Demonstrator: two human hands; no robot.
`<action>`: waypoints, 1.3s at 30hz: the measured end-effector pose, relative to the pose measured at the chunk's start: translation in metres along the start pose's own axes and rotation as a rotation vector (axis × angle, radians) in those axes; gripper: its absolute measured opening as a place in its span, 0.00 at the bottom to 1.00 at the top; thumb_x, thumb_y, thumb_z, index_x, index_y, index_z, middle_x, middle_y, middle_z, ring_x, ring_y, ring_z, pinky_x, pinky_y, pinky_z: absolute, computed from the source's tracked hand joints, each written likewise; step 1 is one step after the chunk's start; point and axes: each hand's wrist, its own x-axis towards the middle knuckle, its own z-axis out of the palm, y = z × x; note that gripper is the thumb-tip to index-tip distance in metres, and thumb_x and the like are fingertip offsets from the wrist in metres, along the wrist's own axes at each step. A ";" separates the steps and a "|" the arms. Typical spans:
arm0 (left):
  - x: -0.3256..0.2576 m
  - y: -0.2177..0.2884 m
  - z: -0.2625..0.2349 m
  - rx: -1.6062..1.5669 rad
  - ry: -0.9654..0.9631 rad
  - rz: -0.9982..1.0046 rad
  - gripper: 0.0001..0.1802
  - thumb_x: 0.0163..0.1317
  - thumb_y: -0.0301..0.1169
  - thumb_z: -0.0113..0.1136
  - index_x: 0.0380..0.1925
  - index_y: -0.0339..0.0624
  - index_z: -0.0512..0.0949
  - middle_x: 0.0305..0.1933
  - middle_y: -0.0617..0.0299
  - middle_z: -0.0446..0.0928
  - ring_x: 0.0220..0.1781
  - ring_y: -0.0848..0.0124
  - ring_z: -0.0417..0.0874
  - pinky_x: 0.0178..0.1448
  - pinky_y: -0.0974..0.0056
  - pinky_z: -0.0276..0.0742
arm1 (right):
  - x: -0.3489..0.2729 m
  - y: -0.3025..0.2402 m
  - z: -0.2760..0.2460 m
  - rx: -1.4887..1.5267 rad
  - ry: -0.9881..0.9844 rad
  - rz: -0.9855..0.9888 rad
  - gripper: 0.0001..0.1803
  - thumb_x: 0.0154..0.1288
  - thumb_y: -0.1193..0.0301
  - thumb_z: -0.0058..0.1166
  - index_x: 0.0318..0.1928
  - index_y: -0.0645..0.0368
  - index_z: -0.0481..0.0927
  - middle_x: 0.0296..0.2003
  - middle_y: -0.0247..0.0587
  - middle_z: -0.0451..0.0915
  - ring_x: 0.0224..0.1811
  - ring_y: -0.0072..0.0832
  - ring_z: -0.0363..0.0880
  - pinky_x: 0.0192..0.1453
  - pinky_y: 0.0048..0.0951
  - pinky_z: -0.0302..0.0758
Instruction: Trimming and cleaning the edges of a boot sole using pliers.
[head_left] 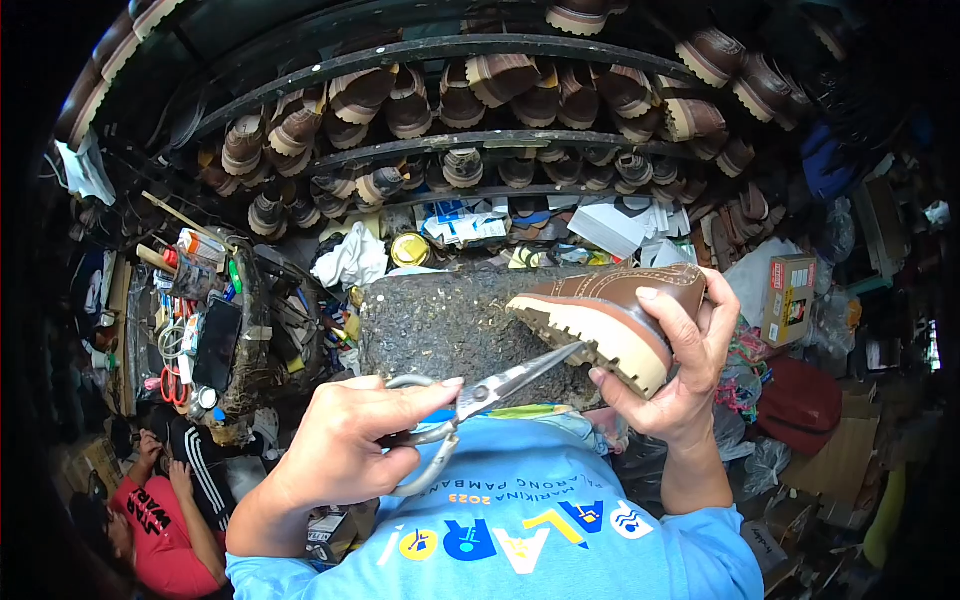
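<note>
Your left hand [345, 445] is gripping scissors [480, 400], your right hand [680, 360] is clutching a brown shoe [610, 310], its heel hidden behind your palm.

Showing even, diffuse daylight across the centre; no hard shadows under the hands. Falling off to near black at the rim, with heavy fisheye vignetting in all four corners. Bending the shelf rails [420, 55] into strong arcs. Staying sharp at the centre, softening toward the edges. Glinting faintly on the scissor blades [520, 378]. Losing detail in the dark upper shelves.
</note>
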 end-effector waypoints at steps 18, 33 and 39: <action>0.062 0.023 0.044 -0.039 0.442 0.340 0.15 0.58 0.21 0.74 0.46 0.36 0.87 0.40 0.52 0.85 0.35 0.60 0.89 0.36 0.62 0.85 | 0.010 -0.014 0.010 -0.002 -0.048 -0.095 0.43 0.32 0.66 0.80 0.59 0.47 0.86 0.67 0.61 0.60 0.59 0.53 0.77 0.59 0.47 0.81; 0.088 -0.021 0.008 0.480 0.411 0.084 0.13 0.56 0.32 0.66 0.22 0.36 0.76 0.26 0.48 0.78 0.30 0.46 0.83 0.37 0.47 0.81 | 0.009 -0.019 0.008 -0.034 -0.064 -0.098 0.42 0.33 0.66 0.80 0.58 0.47 0.87 0.68 0.62 0.59 0.61 0.56 0.76 0.62 0.47 0.80; -0.036 -0.102 0.082 0.724 -0.078 -0.356 0.10 0.56 0.29 0.63 0.37 0.36 0.83 0.37 0.49 0.81 0.43 0.52 0.87 0.45 0.49 0.83 | 0.010 -0.001 -0.016 -0.089 -0.103 0.082 0.45 0.38 0.68 0.82 0.63 0.52 0.78 0.67 0.62 0.63 0.68 0.54 0.70 0.65 0.49 0.76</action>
